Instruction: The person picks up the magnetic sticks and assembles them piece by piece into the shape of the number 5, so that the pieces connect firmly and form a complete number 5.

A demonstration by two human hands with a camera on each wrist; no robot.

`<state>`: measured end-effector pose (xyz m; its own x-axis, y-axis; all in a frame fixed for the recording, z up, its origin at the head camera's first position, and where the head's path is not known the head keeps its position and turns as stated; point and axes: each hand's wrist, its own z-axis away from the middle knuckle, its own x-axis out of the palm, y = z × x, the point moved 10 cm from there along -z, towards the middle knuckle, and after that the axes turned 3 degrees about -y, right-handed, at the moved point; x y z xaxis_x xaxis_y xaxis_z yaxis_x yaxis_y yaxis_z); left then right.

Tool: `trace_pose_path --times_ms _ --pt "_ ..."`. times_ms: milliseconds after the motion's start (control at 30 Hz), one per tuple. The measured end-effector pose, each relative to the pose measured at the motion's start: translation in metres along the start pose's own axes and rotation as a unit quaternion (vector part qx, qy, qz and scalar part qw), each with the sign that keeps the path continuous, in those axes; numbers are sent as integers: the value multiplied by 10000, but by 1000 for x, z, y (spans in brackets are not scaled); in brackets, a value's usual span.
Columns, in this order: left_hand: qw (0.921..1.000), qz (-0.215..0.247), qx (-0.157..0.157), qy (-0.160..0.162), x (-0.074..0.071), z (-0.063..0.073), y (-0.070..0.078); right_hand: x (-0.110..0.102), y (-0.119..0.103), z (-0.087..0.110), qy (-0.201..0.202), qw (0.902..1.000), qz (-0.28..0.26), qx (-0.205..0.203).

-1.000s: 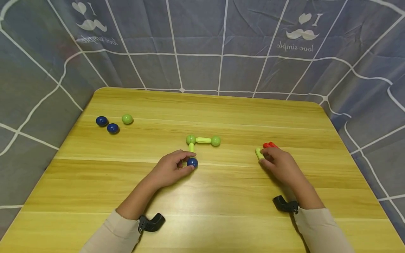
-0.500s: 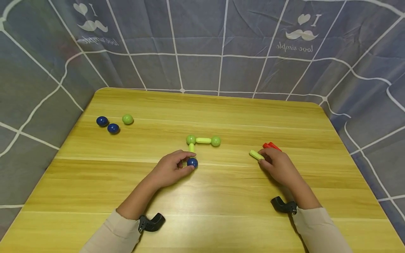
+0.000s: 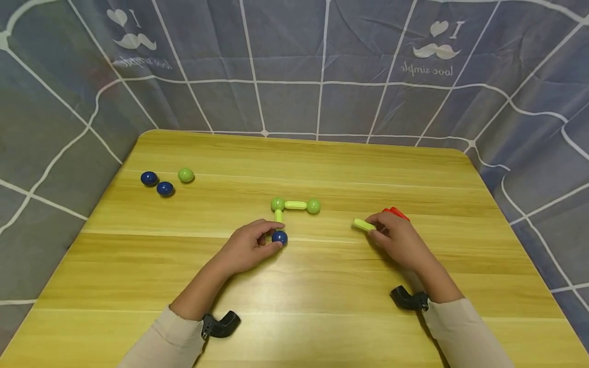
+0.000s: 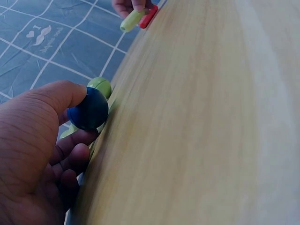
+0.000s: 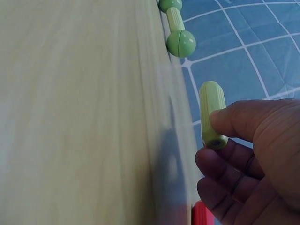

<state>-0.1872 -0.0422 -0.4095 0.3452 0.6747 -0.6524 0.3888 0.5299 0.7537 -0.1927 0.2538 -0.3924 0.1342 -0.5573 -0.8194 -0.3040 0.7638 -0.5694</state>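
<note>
My left hand [image 3: 250, 244] pinches a blue ball [image 3: 279, 237] between thumb and fingers at the middle of the table. From that ball a yellow-green rod [image 3: 278, 216] runs up to a green ball [image 3: 277, 204]. A second yellow-green rod [image 3: 295, 205] joins this to another green ball [image 3: 314, 206] on its right. To the right, my right hand [image 3: 398, 239] pinches a loose yellow-green rod [image 3: 363, 225] by one end. The right wrist view shows thumb and fingers on this rod [image 5: 213, 115], a small dark spot at its near end.
Red rods [image 3: 397, 212] lie just behind my right hand, partly hidden by it. Two blue balls [image 3: 149, 178] and a single green ball [image 3: 186, 175] rest at the far left of the wooden table [image 3: 294, 317]. A grey gridded curtain [image 3: 290, 61] surrounds the back and sides.
My right hand has drawn the yellow-green rod leftward, away from the red rods, and the rod has turned to point left. The left hand stays on the blue ball.
</note>
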Motion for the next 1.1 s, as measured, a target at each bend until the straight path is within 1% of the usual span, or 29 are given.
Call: trace_pose_path --times_ms 100,333,533,800,1033,1100 --pt "10000 5 5 15 0 0 0 1 -3 -2 -57 9999 -97 -21" --pt "10000 15 7 7 0 0 -1 7 -18 -11 -133 9989 -404 -217" --pt "10000 14 10 28 -1 0 -1 15 -27 -18 -234 9975 -621 -233" --pt "10000 -24 47 45 -1 0 0 29 -33 -27 -503 9962 -668 -249" --pt "9999 -29 130 90 -2 0 2 38 -45 -31 -725 9939 -744 -364" --pt "9999 -37 106 80 -2 0 2 40 -48 -32 -770 9934 -763 -383"
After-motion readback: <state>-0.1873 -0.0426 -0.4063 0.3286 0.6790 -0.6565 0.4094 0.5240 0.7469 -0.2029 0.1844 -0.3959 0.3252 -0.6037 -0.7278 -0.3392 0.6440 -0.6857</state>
